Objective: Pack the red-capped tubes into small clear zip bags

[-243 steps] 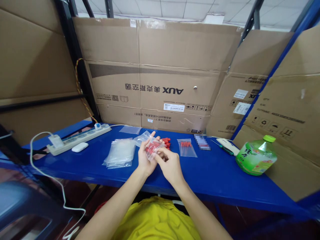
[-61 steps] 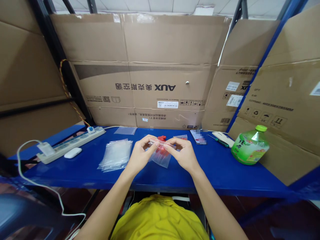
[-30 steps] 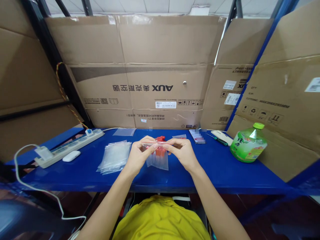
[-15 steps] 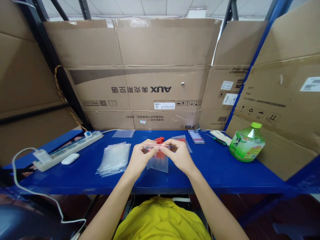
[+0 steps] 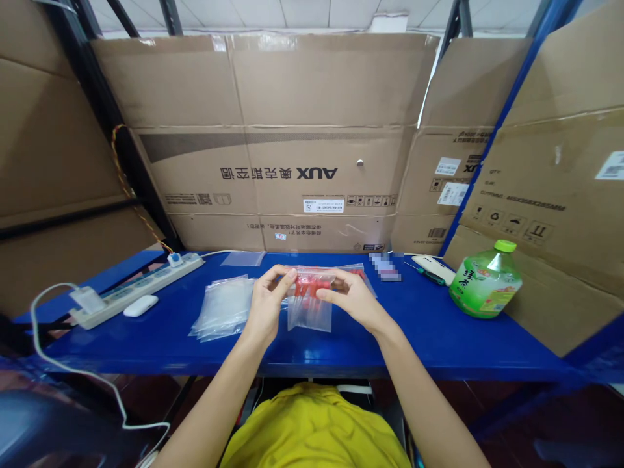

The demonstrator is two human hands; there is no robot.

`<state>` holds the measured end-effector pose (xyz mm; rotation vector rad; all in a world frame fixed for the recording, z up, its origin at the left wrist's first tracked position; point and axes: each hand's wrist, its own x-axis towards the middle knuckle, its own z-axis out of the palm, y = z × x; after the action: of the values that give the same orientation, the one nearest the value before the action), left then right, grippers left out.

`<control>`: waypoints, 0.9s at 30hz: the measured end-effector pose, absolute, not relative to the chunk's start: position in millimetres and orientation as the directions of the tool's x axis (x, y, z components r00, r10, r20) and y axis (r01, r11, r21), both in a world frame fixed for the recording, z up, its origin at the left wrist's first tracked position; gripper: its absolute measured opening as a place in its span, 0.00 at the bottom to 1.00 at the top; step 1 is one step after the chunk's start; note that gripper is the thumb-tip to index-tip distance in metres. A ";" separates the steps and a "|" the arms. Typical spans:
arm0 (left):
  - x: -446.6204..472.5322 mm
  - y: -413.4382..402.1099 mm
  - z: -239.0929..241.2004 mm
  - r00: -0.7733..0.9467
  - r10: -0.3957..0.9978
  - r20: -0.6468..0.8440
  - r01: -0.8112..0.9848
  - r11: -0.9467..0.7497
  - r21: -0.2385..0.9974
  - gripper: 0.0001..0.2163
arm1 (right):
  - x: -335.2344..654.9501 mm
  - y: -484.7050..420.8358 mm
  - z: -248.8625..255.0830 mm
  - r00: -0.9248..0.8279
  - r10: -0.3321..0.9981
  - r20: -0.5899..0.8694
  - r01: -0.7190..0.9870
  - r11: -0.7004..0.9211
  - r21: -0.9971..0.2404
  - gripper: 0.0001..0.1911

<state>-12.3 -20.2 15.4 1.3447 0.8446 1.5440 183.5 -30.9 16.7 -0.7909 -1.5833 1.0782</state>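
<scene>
Both hands meet at the centre of the frame, above the near part of the blue shelf [image 5: 429, 338]: the left hand [image 5: 266, 305] pinches the top left edge of a small clear bag [image 5: 309, 305] between thumb and fingers, and the right hand [image 5: 353, 300] pinches the top right edge the same way, so the bag hangs down between them with red pieces [image 5: 312, 286] showing through its upper part. At the bottom of the frame sits a yellow shirt [image 5: 312, 429], with both bare forearms reaching up from it. Just left of the left hand a stack of empty clear bags [image 5: 224, 311] lies flat on the shelf. Further left are a white earbud case [image 5: 140, 305] and a power strip [image 5: 136, 290] with a white charger [image 5: 88, 299] plugged in. Over on the right a green bottle [image 5: 485, 281] lies tilted against cardboard, with a screwdriver [image 5: 429, 274] and a phone [image 5: 385, 266] beyond the right hand. Behind everything, across the upper frame, stands a wall of flattened cardboard boxes [image 5: 292, 143]
</scene>
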 end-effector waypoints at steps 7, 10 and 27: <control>-29.5 -9.7 22.7 0.010 0.933 0.361 -0.003 -0.361 0.933 0.23 | 200.6 -13.0 5.5 -0.122 0.924 0.362 0.051 0.370 -0.927 0.19; -61.5 5.4 28.2 -0.071 0.899 0.433 0.145 -0.420 0.896 0.25 | 227.2 0.7 -2.0 0.035 0.939 0.341 0.129 0.334 -0.934 0.22; -205.9 62.3 -17.5 -0.205 0.955 0.212 0.935 0.128 0.330 0.28 | 263.0 6.1 -17.7 0.173 0.976 0.131 0.901 -0.103 -0.421 0.34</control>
<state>-205.9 62.3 -17.5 1.9474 2.3206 0.6146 263.0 6.1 -17.7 -2.0523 -1.7722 0.2519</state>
